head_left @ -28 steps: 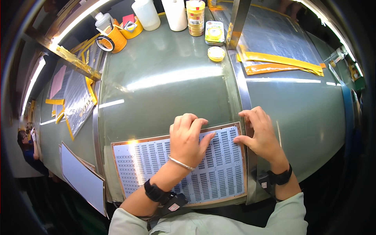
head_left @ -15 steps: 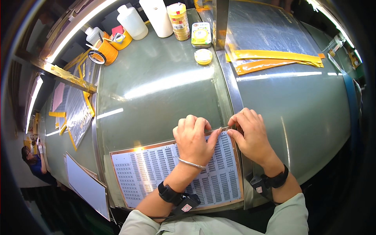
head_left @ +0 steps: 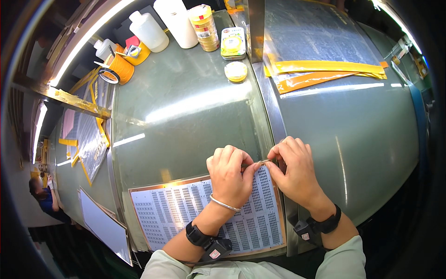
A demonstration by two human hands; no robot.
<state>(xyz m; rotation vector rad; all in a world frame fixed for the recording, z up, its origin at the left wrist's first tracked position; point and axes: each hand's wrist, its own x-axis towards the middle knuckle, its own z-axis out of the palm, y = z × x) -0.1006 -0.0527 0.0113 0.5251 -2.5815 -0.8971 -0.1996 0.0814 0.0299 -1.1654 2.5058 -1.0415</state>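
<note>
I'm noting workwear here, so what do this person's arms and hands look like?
The left hand and right hand are ungloved, the left with a thin silver bangle at the wrist. Each forearm wears a black strap and boxy black module with a small pale label; a dark cable shows by the left one. Pale green sleeves stop short of the straps.
</note>
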